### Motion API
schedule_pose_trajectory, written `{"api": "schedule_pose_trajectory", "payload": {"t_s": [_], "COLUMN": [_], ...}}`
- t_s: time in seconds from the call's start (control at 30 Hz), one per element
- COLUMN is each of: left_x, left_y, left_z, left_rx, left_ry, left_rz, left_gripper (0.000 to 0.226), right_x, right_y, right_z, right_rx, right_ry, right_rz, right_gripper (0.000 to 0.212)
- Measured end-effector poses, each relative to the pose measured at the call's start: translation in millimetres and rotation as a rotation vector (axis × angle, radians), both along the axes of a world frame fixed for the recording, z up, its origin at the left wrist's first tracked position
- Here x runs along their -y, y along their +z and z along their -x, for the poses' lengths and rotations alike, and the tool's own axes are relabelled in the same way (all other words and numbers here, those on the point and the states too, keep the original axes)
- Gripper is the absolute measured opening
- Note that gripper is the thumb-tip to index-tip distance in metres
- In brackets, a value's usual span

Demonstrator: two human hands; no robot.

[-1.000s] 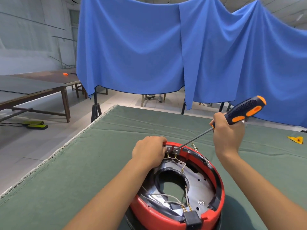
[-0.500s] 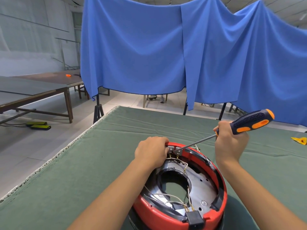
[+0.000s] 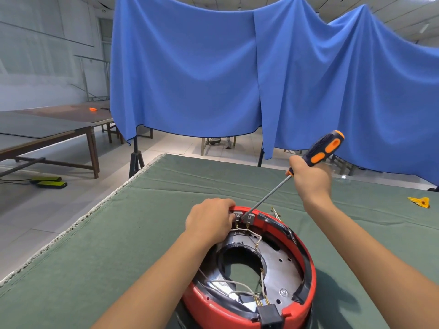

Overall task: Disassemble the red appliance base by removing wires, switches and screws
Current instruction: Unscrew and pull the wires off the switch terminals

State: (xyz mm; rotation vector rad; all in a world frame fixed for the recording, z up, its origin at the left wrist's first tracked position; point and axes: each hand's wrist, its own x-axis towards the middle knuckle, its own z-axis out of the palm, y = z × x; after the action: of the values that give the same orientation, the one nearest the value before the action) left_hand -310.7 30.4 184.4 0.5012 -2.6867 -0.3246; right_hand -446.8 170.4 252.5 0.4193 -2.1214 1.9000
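Observation:
The red appliance base (image 3: 306, 288) lies upside down on the green table cloth (image 3: 118, 245), its metal plate and white wires (image 3: 237, 284) exposed. My left hand (image 3: 209, 220) grips the far rim beside the switch terminals (image 3: 243, 216). My right hand (image 3: 310, 178) grips a black-and-orange screwdriver (image 3: 324, 148), held up and to the right. The screwdriver's shaft slopes down to the left and its tip sits at the terminals. A black plug socket (image 3: 269, 313) is fixed at the near rim.
A small yellow object (image 3: 420, 201) lies on the cloth at far right. A loose wire bundle (image 3: 275, 211) sits just behind the base. Blue drapes (image 3: 213, 79) hang behind the table. Wooden tables (image 3: 47, 129) stand at left across open floor.
My right hand has lifted the screwdriver handle higher and steeper, with the tip still at the terminals. My left hand stays on the rim.

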Motion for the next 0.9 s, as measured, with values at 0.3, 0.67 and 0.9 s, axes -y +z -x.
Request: {"api": "schedule_pose_trajectory", "payload": {"t_s": [0.3, 0.67, 0.9], "left_x": [-1, -1, -1], "left_y": [0, 2, 3], "left_z": [-1, -1, -1], "left_rx": [0.003, 0.009, 0.013], "left_ry": [-0.005, -0.001, 0.002], "left_rz": [-0.006, -0.009, -0.015], "left_gripper": [0.02, 0.019, 0.018], "right_x": [-6, -26, -24], "right_y": [-3, -29, -24], "right_z": [-10, -34, -35], "right_rx": [0.046, -0.002, -0.108], "right_ry": [0.032, 0.008, 0.032], "right_rz": [0.042, 0.167, 0.121], "right_gripper": [0.019, 0.025, 0.033]}}
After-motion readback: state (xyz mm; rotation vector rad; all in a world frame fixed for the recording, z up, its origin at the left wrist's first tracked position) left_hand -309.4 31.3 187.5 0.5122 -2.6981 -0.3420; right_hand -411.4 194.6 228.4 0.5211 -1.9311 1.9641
